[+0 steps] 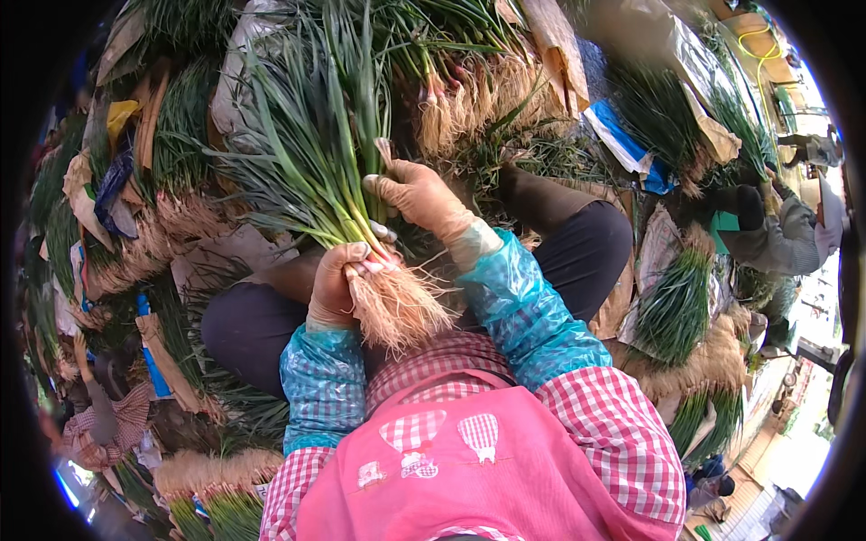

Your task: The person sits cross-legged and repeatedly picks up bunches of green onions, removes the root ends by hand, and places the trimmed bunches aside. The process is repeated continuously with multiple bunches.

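Observation:
My left hand, in a pale rubber glove, is closed around the lower stems of a bunch of green garlic. The long flat leaves fan away from me, and the pale stringy roots hang toward my lap. Pinkish stem bases show just above the roots. My gloved right hand is beside the bunch, thumb and fingers pinching green leaves at its right side. Part of this grip is hidden behind the fingers. Blue plastic sleeve covers wrap both forearms.
More rooted green garlic lies ahead, beside brown paper. Other bundles lie left and right. Loose leaf scraps litter the ground beyond my bent knees. Other people sit at right and left.

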`<state>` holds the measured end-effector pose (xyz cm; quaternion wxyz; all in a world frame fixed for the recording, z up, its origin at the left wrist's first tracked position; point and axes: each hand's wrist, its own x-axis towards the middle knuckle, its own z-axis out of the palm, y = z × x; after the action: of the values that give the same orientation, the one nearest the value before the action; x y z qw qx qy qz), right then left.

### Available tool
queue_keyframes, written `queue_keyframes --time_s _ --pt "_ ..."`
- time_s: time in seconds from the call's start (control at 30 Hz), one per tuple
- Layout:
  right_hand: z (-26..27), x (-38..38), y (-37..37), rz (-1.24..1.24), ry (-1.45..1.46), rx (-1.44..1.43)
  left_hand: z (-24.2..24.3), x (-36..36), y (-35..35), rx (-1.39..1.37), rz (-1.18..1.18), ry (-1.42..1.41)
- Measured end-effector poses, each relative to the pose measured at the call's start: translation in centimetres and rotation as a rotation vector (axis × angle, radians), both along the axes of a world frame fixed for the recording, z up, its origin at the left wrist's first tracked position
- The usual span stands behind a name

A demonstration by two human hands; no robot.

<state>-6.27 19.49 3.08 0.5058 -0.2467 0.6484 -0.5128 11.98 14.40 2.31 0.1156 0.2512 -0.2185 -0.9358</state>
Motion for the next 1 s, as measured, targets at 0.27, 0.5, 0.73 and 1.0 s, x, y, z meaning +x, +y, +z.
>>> queue_keyframes --time_s 0.27,0.5,0.73,1.0 --pt "-2.3 1.9 3.7 -0.155 -0.134 0.015 -1.4 0.0 0.2 -0.098 0.137 -0.076" --pt "-3.5 3.0 1.4 -0.096 -0.643 -0.240 0.7 0.3 1.5 0.064 0.144 0.083" --pt "-8.7 4.2 0.5 0.337 0.502 0.138 3.9 0.1 1.4 -0.021 0.095 0.268" --pt "-10.6 -1.8 3.1 0.403 0.870 0.461 2.1 -1.1 0.0 -0.030 0.279 0.317"
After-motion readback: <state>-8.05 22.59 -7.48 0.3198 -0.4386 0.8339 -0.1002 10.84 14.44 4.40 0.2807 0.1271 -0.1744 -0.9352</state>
